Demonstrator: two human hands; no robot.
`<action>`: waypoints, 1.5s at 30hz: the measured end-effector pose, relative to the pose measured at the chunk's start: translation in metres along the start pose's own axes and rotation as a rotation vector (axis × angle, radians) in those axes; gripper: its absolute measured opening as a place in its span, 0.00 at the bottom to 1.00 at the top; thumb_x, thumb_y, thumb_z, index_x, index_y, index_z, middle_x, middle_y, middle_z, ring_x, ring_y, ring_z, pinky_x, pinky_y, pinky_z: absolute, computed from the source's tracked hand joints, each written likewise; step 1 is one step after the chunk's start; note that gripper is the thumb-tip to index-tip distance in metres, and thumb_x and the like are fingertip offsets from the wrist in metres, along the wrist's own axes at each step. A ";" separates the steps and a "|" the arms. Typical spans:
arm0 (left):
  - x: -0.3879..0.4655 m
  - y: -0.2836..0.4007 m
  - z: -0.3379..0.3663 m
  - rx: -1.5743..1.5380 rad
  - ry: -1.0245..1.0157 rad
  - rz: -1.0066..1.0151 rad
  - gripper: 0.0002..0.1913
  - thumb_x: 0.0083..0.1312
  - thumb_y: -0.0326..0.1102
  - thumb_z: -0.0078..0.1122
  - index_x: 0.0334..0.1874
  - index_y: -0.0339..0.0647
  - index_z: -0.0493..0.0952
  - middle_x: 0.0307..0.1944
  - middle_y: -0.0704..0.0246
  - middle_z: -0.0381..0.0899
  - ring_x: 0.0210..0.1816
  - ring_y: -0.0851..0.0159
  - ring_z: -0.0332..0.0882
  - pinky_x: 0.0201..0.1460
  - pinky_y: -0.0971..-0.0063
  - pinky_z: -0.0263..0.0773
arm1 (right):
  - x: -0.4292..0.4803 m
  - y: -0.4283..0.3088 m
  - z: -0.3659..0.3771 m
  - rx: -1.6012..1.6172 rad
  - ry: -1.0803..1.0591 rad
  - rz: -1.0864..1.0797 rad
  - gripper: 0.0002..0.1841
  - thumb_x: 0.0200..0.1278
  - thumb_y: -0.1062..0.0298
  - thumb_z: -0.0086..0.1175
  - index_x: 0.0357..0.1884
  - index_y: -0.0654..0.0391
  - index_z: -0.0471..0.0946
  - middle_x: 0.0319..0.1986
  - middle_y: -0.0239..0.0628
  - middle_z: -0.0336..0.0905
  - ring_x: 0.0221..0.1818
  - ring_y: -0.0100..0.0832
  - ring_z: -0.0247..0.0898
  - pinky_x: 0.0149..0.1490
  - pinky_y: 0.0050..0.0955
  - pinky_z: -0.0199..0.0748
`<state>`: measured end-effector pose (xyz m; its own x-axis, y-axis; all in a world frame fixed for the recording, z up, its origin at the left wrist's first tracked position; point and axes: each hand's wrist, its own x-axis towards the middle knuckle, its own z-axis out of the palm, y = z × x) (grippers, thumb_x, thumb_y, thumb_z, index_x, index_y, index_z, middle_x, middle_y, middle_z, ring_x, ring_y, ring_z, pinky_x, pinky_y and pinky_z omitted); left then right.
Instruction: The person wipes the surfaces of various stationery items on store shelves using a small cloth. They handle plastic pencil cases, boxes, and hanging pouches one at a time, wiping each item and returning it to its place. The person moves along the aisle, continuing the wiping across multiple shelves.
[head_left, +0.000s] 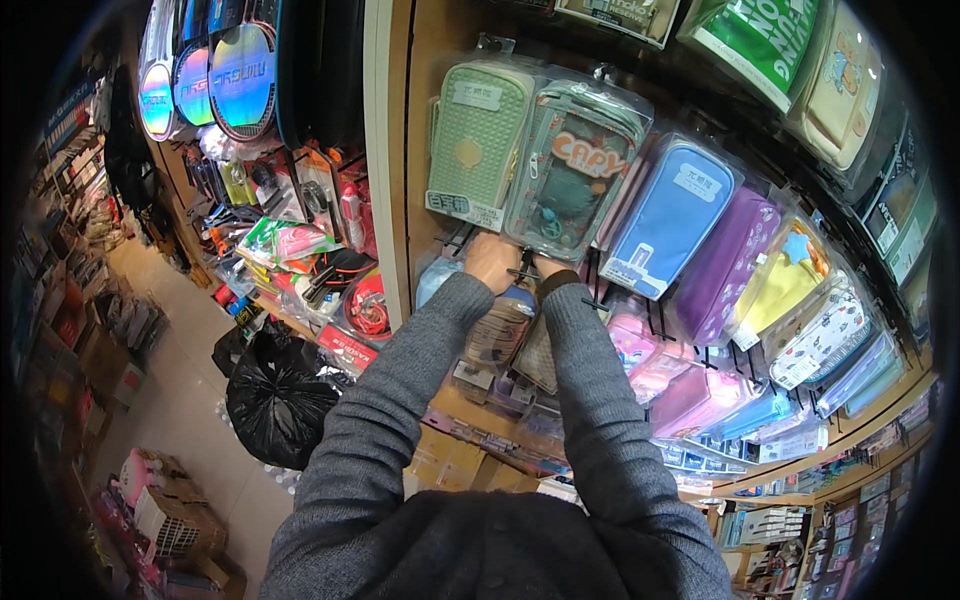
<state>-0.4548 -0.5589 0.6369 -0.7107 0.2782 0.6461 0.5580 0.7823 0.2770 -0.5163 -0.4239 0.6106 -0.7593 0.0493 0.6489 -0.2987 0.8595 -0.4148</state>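
Both of my arms, in grey knit sleeves, reach forward to a wall display of pencil cases in clear bags. My left hand (491, 260) is just below a green textured pencil case (484, 127), close to a black hook. Beside it my right hand (553, 268) is mostly tucked under a dark green pencil case (574, 172) with a see-through front. The fingers of both hands are hidden, so any grip is unclear. To the right hang a blue pencil case (670, 214) and a purple one (731, 270). Below my hands hangs a beige-brown packaged case (499, 330).
Black metal hooks (660, 322) stick out between the cases. A wooden upright (386, 150) divides this display from badminton rackets (244, 79) on the left. A black plastic bag (281, 397) stands lower left, with cardboard boxes (176, 517) on the floor nearer me.
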 end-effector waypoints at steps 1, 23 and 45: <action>-0.005 0.003 -0.004 -0.018 0.033 0.002 0.11 0.52 0.29 0.51 0.35 0.32 0.77 0.37 0.50 0.75 0.39 0.46 0.72 0.42 0.56 0.68 | -0.006 -0.008 -0.007 -0.080 -0.025 0.007 0.22 0.62 0.51 0.39 0.53 0.51 0.70 0.53 0.37 0.71 0.56 0.42 0.63 0.58 0.51 0.51; -0.133 0.054 -0.082 -0.380 -0.041 0.178 0.28 0.47 0.25 0.61 0.55 0.34 0.70 0.58 0.51 0.61 0.61 0.47 0.57 0.64 0.61 0.54 | -0.176 -0.097 -0.169 0.586 -0.256 -0.448 0.17 0.39 0.84 0.40 0.29 0.61 0.80 0.24 0.41 0.66 0.30 0.42 0.62 0.36 0.33 0.61; -0.063 -0.010 -0.111 -0.034 0.489 -0.054 0.20 0.51 0.17 0.52 0.48 0.40 0.75 0.44 0.55 0.72 0.46 0.50 0.72 0.47 0.67 0.69 | -0.084 -0.148 -0.095 -0.005 -0.123 -0.324 0.21 0.50 0.80 0.46 0.51 0.68 0.65 0.36 0.51 0.65 0.37 0.49 0.71 0.39 0.40 0.73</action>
<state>-0.3675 -0.6461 0.6723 -0.4593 -0.0625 0.8861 0.5456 0.7673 0.3369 -0.3532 -0.5073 0.6781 -0.6892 -0.2882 0.6648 -0.5332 0.8230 -0.1959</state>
